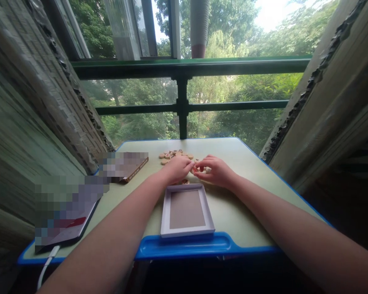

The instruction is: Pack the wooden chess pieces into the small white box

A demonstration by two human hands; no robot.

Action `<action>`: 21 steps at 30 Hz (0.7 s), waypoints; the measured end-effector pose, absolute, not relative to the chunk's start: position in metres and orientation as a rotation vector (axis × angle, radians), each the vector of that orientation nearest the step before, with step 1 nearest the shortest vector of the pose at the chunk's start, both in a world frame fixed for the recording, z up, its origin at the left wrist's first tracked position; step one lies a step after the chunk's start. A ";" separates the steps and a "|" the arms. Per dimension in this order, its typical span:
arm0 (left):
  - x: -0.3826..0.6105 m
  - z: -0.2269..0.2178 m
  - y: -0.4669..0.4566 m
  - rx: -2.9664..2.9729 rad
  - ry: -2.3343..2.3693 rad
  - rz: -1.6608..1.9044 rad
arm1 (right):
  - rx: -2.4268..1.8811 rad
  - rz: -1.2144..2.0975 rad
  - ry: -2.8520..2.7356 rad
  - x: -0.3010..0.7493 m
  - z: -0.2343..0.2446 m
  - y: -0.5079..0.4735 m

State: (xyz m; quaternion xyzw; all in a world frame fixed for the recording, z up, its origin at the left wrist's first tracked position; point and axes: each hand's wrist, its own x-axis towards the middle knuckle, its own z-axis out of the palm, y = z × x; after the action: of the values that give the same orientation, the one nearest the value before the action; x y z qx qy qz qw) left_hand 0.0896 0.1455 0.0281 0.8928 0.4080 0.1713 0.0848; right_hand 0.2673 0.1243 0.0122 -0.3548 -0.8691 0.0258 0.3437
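Over the middle of the table, my left hand (178, 168) and my right hand (216, 171) meet at the fingertips. A round wooden Chinese chess piece (194, 168) with a red mark is pinched by the thumb and fingers of my right hand. The fingers of my left hand are together and reach the same spot; what they grip is hidden. Several similar pieces (168, 156) lie in a loose heap behind my left hand. Another piece (185, 182) with a dark mark lies below it, near the box. Close to my right fingers is a pale piece (207, 170).
A shallow white box tray (164, 212) sits at the front, by the table's blue pencil groove (187, 247). At left are a flat brown box (135, 169) and a tablet-like device (70, 228) with a white cable (49, 261). Curtains and a green railing (184, 67) border the table (245, 212).
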 end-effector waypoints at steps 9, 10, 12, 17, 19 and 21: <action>0.069 0.056 0.143 2.281 2.090 0.496 | -1.160 -0.013 -2.330 0.269 0.010 0.126; 0.067 0.059 0.142 2.229 2.084 0.453 | -1.168 -0.014 -2.338 0.269 0.010 0.126; 0.064 0.064 0.141 2.161 1.931 0.346 | -1.188 -0.015 -2.333 0.269 0.010 0.127; 0.051 0.069 0.139 2.046 1.609 0.023 | -1.179 0.013 -2.328 0.268 0.008 0.127; 0.045 0.067 0.142 2.022 1.592 -0.107 | -1.143 0.030 -2.346 0.268 0.007 0.128; 0.040 0.062 0.147 2.002 1.549 -0.186 | -1.134 0.035 -2.348 0.269 0.007 0.128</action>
State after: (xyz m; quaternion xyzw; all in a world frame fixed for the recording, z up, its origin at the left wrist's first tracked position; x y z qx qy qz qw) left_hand 0.0400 0.1473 0.0618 0.7531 0.5828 -0.0701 0.2971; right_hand 0.2687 0.1282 0.0069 -0.4195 -0.8685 0.0128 0.2636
